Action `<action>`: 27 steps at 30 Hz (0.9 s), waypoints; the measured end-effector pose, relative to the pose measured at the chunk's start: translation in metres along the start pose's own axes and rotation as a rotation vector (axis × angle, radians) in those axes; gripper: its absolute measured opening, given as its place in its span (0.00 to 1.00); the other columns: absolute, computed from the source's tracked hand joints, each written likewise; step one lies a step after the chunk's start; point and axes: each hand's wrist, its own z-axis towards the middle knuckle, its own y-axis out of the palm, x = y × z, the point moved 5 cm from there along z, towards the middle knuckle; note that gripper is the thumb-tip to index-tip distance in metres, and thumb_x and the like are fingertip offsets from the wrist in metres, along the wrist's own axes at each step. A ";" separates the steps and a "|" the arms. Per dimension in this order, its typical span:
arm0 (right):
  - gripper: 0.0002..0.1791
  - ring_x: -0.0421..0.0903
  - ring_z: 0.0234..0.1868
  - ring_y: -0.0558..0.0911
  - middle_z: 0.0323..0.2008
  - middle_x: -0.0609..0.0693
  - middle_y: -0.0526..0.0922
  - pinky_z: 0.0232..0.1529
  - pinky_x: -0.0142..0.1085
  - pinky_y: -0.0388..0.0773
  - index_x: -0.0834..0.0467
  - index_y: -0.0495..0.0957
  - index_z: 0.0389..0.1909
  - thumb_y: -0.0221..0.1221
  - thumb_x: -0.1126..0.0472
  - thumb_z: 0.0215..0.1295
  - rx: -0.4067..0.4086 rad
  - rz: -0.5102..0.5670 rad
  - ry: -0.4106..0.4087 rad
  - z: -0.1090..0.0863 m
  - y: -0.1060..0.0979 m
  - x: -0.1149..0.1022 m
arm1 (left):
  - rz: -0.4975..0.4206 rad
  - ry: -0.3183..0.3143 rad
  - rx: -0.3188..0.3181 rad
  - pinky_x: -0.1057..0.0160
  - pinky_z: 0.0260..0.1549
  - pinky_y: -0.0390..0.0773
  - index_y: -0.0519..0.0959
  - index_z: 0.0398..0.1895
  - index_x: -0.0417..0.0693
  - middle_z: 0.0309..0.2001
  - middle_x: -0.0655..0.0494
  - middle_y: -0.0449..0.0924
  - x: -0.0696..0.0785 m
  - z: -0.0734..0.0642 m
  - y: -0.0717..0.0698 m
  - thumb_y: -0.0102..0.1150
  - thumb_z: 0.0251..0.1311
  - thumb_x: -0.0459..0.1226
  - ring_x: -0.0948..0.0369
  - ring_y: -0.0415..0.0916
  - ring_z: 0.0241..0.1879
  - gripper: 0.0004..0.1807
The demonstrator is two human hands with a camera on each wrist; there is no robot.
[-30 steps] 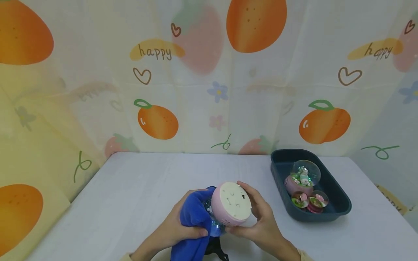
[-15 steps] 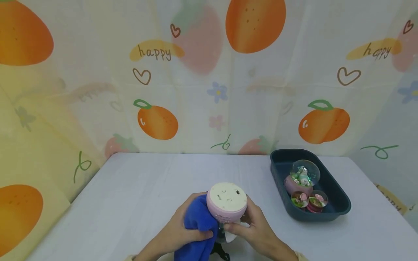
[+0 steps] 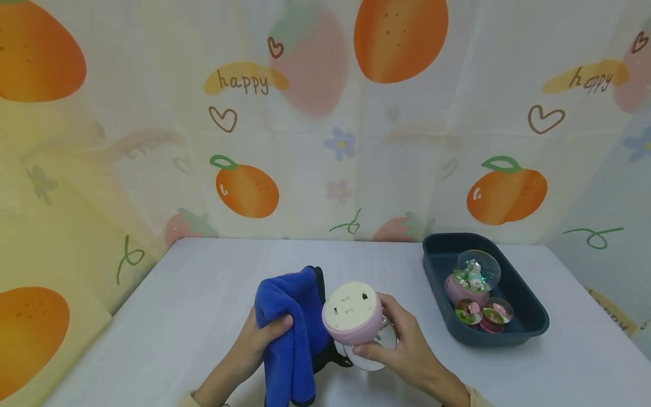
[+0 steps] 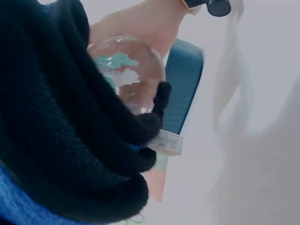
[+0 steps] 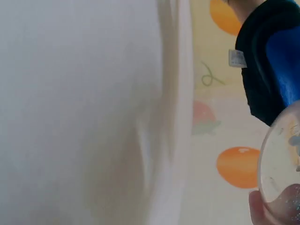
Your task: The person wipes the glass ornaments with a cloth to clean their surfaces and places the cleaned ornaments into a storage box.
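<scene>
My right hand (image 3: 407, 339) grips a snow globe (image 3: 351, 316) by its pink base, tilted so the cream underside faces up and the clear dome points down. In the right wrist view the dome (image 5: 283, 164) shows at the right edge. My left hand (image 3: 256, 342) holds a blue cloth (image 3: 292, 316) with black edging, thumb over its near side. The cloth hangs just left of the globe. A white tag (image 4: 168, 142) on the cloth shows in the left wrist view, with the dome (image 4: 136, 70) behind the folds. The left fingers are hidden by the cloth.
At the right of the white table (image 3: 213, 282) stands a dark blue tray (image 3: 519, 339). It holds another snow globe (image 3: 473, 277) on a pink base and two small globes (image 3: 495, 314). A fruit-patterned curtain (image 3: 315, 169) hangs behind the table.
The cloth was wrapped against the globe's dome. My left hand has drawn it away to the left and up, and more of the dome shows. The globe stays in my right hand, slightly turned.
</scene>
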 end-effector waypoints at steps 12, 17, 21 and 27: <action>0.41 0.39 0.53 0.80 0.55 0.43 0.81 0.55 0.38 0.79 0.47 0.71 0.65 0.76 0.49 0.48 -0.111 -0.078 -0.182 0.001 0.006 -0.006 | 0.162 0.092 -0.118 0.66 0.62 0.68 0.62 0.73 0.54 0.71 0.49 0.66 0.004 0.002 0.018 0.61 0.62 0.42 0.63 0.68 0.66 0.36; 0.43 0.40 0.54 0.80 0.56 0.44 0.81 0.55 0.39 0.80 0.48 0.70 0.67 0.75 0.47 0.49 -0.157 -0.102 -0.242 -0.001 0.008 -0.010 | 0.205 0.042 -0.148 0.59 0.56 0.71 0.63 0.72 0.62 0.68 0.53 0.69 -0.001 0.002 0.028 0.65 0.60 0.38 0.60 0.71 0.62 0.37; 0.43 0.39 0.53 0.80 0.56 0.44 0.80 0.53 0.39 0.80 0.48 0.70 0.67 0.76 0.47 0.48 -0.172 -0.084 -0.258 -0.002 0.008 -0.012 | 0.212 0.066 -0.079 0.62 0.55 0.73 0.68 0.67 0.59 0.65 0.51 0.73 -0.003 0.002 0.028 0.63 0.61 0.36 0.62 0.73 0.60 0.30; 0.43 0.39 0.52 0.80 0.55 0.44 0.81 0.52 0.38 0.81 0.49 0.70 0.66 0.77 0.47 0.47 -0.173 -0.081 -0.264 -0.002 0.007 -0.012 | 0.242 0.104 0.006 0.64 0.54 0.75 0.72 0.63 0.55 0.61 0.50 0.76 -0.005 0.003 0.022 0.58 0.65 0.32 0.64 0.75 0.58 0.23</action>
